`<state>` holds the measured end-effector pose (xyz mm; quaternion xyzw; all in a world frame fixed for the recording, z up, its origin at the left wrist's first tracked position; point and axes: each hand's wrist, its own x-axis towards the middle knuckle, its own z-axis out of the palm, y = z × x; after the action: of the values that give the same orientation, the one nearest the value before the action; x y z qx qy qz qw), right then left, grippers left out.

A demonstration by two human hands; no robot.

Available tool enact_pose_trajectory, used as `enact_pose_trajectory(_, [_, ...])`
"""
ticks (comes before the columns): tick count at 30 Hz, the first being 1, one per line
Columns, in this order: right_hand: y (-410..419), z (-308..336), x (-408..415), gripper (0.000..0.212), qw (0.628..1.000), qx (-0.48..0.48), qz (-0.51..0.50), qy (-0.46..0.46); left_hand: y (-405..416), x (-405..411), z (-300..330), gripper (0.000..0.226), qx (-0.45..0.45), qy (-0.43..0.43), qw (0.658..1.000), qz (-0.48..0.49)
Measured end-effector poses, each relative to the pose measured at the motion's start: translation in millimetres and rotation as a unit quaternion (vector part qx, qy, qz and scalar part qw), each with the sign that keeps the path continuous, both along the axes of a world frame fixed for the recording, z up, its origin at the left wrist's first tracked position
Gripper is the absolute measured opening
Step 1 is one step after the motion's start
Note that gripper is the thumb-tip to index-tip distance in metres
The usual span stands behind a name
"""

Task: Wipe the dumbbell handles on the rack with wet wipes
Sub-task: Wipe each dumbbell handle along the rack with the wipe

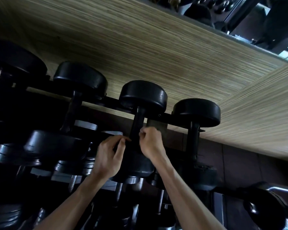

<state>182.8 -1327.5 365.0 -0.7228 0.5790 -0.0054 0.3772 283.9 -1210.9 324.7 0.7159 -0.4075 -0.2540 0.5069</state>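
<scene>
Two bare forearms are seen reaching up from six o'clock toward a dumbbell rack (168,117) in a dim gym. The left hand (109,156) is held at the nine o'clock side of a dark dumbbell handle (137,128), its fingers curled and thumb and forefinger brought together as if pinching something thin; the right hand (150,142) is closed at the three o'clock side, fingertips bunched. Whether a wet wipe is held cannot be told in the gloom. The step is judged to be a wipe being wrapped or drawn around this handle. Next, a firm pull along the shaft toward the head (143,94) at twelve o'clock would be called for. Beyond, a wood-grain wall (140,47) is seen.
</scene>
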Motion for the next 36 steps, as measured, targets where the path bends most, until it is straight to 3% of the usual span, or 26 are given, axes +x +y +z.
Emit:
enact_pose_trajectory(6, [-26,3,28,0.032,0.991,-0.068,-0.101,-0.062,0,0,-2,0.033,0.01,0.02,1.0,0.0])
enact_pose_trajectory(12, [7,5,-3,0.029,0.999,-0.011,0.026,0.019,0,-2,0,0.033,0.0,0.022,1.0,0.016])
enact_pose_trajectory(18, [-29,7,31,0.028,0.988,-0.095,-0.097,-0.067,0,-1,-2,0.035,0.006,0.024,1.0,0.011])
enact_pose_trajectory(24, [4,1,-4,0.028,1.0,0.015,0.01,0.012,0,-1,-3,0.033,0.003,0.038,0.999,0.017])
enact_pose_trajectory(26, [-14,1,9,0.026,1.0,-0.01,-0.017,0.018,-1,-1,-4,0.033,0.008,0.039,0.999,0.017])
enact_pose_trajectory(31, [-26,2,32,0.028,0.982,-0.128,-0.107,-0.084,0,-1,0,0.034,-0.002,0.041,0.999,0.013])
enact_pose_trajectory(34, [4,8,7,0.03,0.985,-0.117,-0.028,-0.124,0,-1,0,0.032,-0.005,0.049,0.999,0.02])
enact_pose_trajectory(36, [17,10,-7,0.017,0.987,-0.091,0.018,-0.129,0,-1,-1,0.031,-0.003,0.056,0.998,0.023])
